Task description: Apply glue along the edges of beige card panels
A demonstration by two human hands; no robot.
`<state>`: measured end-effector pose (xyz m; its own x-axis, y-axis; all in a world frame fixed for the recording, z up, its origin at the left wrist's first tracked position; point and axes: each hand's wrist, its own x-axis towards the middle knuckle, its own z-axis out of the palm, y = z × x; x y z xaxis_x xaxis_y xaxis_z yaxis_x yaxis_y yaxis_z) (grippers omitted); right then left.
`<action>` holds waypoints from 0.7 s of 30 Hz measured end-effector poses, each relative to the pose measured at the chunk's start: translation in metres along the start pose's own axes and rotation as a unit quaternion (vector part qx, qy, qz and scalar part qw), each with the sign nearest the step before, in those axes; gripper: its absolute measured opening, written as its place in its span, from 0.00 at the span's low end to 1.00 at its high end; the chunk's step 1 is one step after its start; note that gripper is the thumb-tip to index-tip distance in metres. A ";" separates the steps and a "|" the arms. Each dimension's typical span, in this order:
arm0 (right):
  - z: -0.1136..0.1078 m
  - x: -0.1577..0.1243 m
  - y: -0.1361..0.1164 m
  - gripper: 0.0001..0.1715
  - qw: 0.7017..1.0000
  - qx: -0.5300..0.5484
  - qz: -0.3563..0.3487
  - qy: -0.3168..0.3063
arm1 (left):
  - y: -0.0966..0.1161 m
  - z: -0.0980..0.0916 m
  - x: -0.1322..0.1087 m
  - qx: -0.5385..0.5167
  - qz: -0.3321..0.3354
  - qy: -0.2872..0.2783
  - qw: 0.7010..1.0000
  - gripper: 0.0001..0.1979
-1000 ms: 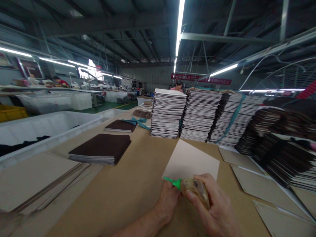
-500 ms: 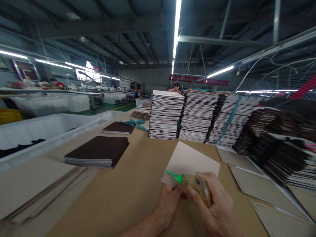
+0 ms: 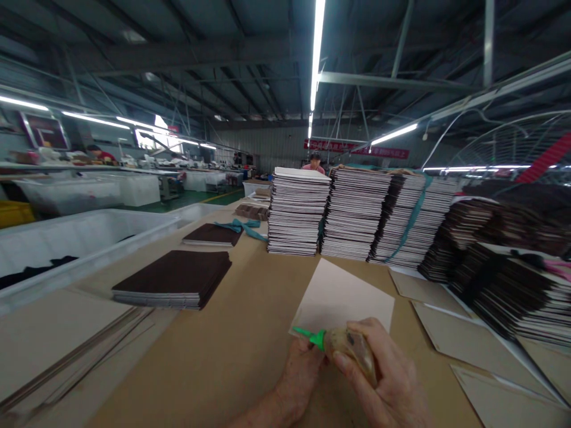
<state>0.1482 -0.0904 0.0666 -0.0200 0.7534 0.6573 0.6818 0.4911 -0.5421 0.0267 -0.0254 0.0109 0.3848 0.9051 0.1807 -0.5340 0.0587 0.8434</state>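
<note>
Two bare hands show in my head view: the right hand [image 3: 387, 377] has its fingers wrapped around a squeeze bottle [image 3: 345, 346], and the left hand [image 3: 298, 373] sits at the near edge of a pale board [image 3: 345, 292], its fingertips partly hidden, so I cannot tell whether it pinches the board or only steadies it. I locate the board on the brown table top [image 3: 243, 339], forward of both hands and on the near side of the stacked panels [image 3: 298, 214]. Governing relation: the bottle's long axis runs from the right palm leftward and slightly away, placing the green nozzle [image 3: 316, 339] at the board's near left corner. The left hand is nearer that corner; I cannot confirm contact between nozzle tip and board
</note>
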 end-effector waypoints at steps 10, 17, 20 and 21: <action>-0.008 0.013 0.007 0.11 0.996 -0.043 -0.041 0.061 | -0.024 -0.017 0.005 -0.002 -0.018 -0.013 1.000 0.17; -0.007 0.012 0.007 0.13 0.988 -0.076 -0.075 0.109 | -0.025 -0.017 0.006 0.015 -0.034 -0.002 0.999 0.18; -0.008 0.012 0.007 0.11 0.993 -0.066 -0.082 0.056 | -0.025 -0.017 0.005 0.005 -0.045 -0.004 0.999 0.18; -0.008 0.011 0.006 0.10 0.994 -0.063 -0.080 0.045 | -0.025 -0.017 0.005 0.002 -0.048 -0.005 0.999 0.18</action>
<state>0.1578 -0.0820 0.0746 -0.0737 0.6251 0.7771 0.7614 0.5385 -0.3609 0.0292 -0.0153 -0.0179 0.4417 0.8912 0.1032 -0.4910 0.1439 0.8592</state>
